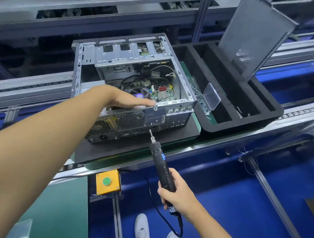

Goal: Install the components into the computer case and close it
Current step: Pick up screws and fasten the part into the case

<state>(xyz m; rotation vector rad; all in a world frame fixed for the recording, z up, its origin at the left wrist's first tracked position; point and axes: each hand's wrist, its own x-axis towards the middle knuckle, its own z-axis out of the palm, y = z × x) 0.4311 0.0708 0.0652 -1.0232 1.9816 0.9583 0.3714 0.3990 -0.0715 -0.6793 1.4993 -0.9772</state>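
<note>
The computer case [128,53] was laid open on the tabletop [129,160], its side panel [253,33] propped in the foam tray [239,124]. The left grip [126,100], fingers flat, was rested on the rear edge, likely to steady it; the right grip [177,193] was clamped round the electric screwdriver [162,165].

One wide-angle view, worn on the person's head, faces forward and steeply down; the rails [94,15] bow toward the frame's edges. It stands near the open computer case [131,120] on the counter [216,146]; the person's shoes [142,229] show at the bottom edge.
</note>
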